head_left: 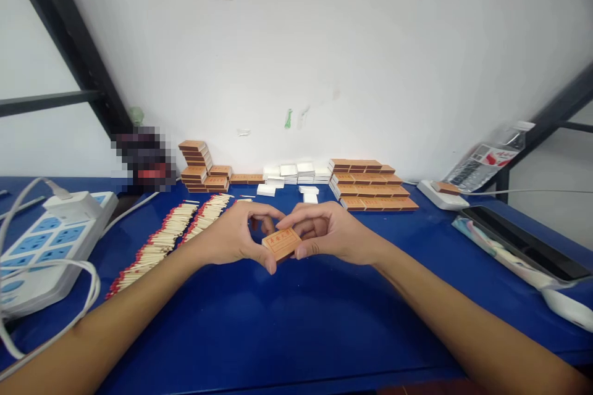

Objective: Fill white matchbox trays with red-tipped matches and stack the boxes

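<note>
Between my two hands, above the blue table [278,333], is an orange-brown matchbox [281,244] with printed characters on its top face. My left hand [238,233] grips its left end, thumb along the near side. From the right, my right hand [336,233] pinches the other end between thumb and fingers. The matchbox is slightly tilted, and its underside is hidden. Behind my left forearm lie two long rows of red-tipped matches [157,244], partly covered by the arm. White inner trays [290,173] are piled against the wall beyond my hands.
Stacked matchboxes stand at the back left [204,173] and back right [370,188]. A white power strip [60,234] with looping cables lies left, one cable over my left forearm. On the right are a black phone [523,241], a white device [442,196] and a leaning plastic bottle [495,157].
</note>
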A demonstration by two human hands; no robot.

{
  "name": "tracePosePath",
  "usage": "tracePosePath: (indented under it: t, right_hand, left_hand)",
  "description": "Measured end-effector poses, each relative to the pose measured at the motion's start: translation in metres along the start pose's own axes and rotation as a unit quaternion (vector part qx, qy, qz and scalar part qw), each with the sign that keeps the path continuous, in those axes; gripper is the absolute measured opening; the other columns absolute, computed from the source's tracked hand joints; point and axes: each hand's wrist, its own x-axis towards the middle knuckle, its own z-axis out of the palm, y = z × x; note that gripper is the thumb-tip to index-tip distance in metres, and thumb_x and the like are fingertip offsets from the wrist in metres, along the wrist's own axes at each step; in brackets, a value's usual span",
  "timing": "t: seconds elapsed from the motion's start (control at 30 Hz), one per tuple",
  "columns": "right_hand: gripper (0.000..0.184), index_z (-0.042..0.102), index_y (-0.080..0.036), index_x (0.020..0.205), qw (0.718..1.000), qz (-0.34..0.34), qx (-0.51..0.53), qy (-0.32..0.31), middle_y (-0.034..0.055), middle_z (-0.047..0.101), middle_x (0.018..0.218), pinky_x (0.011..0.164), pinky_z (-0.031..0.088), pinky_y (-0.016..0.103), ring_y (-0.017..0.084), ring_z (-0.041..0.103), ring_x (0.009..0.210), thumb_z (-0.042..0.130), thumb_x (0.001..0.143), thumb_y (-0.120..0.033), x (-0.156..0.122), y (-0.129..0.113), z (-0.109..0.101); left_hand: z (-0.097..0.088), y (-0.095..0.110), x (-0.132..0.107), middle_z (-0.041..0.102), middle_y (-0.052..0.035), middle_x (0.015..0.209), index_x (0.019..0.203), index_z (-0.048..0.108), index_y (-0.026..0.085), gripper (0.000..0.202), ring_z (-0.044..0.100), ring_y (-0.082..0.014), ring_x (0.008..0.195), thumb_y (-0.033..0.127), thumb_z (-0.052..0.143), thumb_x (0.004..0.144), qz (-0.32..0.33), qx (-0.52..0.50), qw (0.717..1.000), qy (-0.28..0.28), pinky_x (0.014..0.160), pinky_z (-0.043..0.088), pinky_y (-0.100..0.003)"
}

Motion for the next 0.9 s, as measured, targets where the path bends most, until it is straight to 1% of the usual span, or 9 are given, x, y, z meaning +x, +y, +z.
tracePosePath:
  t: [0.1,0.17,0.2,0.3,0.4,0.5,0.57,0.67,0.9]
  right_hand:
    - [0.048,0.08,-0.022,0.114,0.997,0.024,-0.046,0.052,0.0046,0.077,0.093,0.076,0.063,0.033,0.019,0.074,0.082,0.096,0.07,-0.033,-0.001,-0.009,-0.019]
    - [0.051,0.079,-0.021,0.116,0.985,0.026,-0.111,0.129,0.0034,0.077,0.082,0.075,0.061,0.034,0.018,0.072,0.075,0.096,0.072,-0.039,-0.006,-0.02,-0.043]
    - [0.051,0.079,-0.022,0.117,0.971,0.018,-0.156,0.181,0.0038,0.078,0.084,0.075,0.06,0.034,0.018,0.072,0.075,0.095,0.072,-0.042,-0.01,-0.025,-0.058]
    - [0.054,0.08,-0.022,0.114,0.907,-0.018,-0.265,0.327,0.0072,0.079,0.098,0.077,0.059,0.037,0.021,0.071,0.082,0.094,0.071,-0.05,-0.031,-0.039,-0.11]
    - [0.056,0.08,-0.021,0.113,0.819,-0.01,-0.359,0.447,0.0072,0.077,0.087,0.071,0.057,0.038,0.021,0.069,0.075,0.092,0.071,-0.056,-0.062,-0.043,-0.162]
    - [0.053,0.08,-0.02,0.109,0.728,0.008,-0.419,0.542,0.0119,0.076,0.09,0.066,0.053,0.039,0.021,0.064,0.071,0.09,0.071,-0.056,-0.093,-0.034,-0.205]
    - [0.049,0.079,-0.018,0.108,0.718,0.021,-0.416,0.558,0.016,0.076,0.091,0.063,0.051,0.04,0.022,0.063,0.071,0.087,0.075,-0.053,-0.107,-0.023,-0.226]
    - [0.038,0.078,-0.02,0.098,0.709,0.022,-0.416,0.569,0.0153,0.077,0.098,0.065,0.054,0.04,0.024,0.065,0.076,0.087,0.073,-0.048,-0.11,-0.006,-0.248]
    - [0.048,0.075,-0.018,0.107,0.72,-0.004,-0.407,0.562,0.0131,0.077,0.099,0.06,0.057,0.036,0.027,0.07,0.083,0.08,0.074,-0.053,-0.09,0.024,-0.275]
  left_hand:
    - [0.002,-0.005,0.003,0.074,0.0,0.079,0.11,0.08,0.02,0.061,0.062,-0.0172,0.072,0.053,0.096,0.062,-0.008,-0.013,0.999,0.041,0.066,0.042,-0.027]
    - [0.004,-0.008,0.004,0.074,-0.0006,0.081,0.112,0.079,0.021,0.052,0.063,-0.017,0.073,0.054,0.089,0.073,-0.015,0.008,0.997,0.078,0.067,0.043,-0.028]
    - [0.005,-0.008,0.004,0.074,-0.0006,0.081,0.111,0.079,0.021,0.048,0.062,-0.0165,0.072,0.055,0.086,0.078,-0.017,0.026,0.995,0.093,0.067,0.043,-0.028]
    - [0.008,-0.007,0.002,0.074,-0.0002,0.08,0.108,0.081,0.023,0.041,0.063,-0.0158,0.073,0.058,0.078,0.086,-0.017,0.074,0.991,0.112,0.067,0.043,-0.028]
    - [0.011,-0.005,0.001,0.074,-0.0001,0.082,0.105,0.081,0.024,0.038,0.065,-0.0162,0.076,0.058,0.076,0.088,-0.003,0.104,0.989,0.107,0.069,0.045,-0.029]
    - [0.012,-0.004,0.0,0.075,0.0001,0.082,0.104,0.082,0.025,0.036,0.065,-0.0161,0.076,0.057,0.075,0.089,0.012,0.125,0.987,0.104,0.07,0.046,-0.029]
    - [0.013,-0.005,0.0,0.075,0.0002,0.082,0.104,0.082,0.025,0.035,0.065,-0.016,0.075,0.056,0.075,0.089,0.016,0.131,0.986,0.104,0.069,0.046,-0.029]
    - [0.015,-0.006,0.0,0.075,0.0001,0.082,0.104,0.081,0.024,0.035,0.065,-0.016,0.075,0.055,0.074,0.09,0.017,0.134,0.985,0.104,0.069,0.047,-0.029]
    - [0.016,-0.009,-0.003,0.076,-0.0001,0.086,0.106,0.08,0.026,0.033,0.068,-0.017,0.08,0.055,0.073,0.091,0.013,0.135,0.985,0.106,0.073,0.049,-0.029]
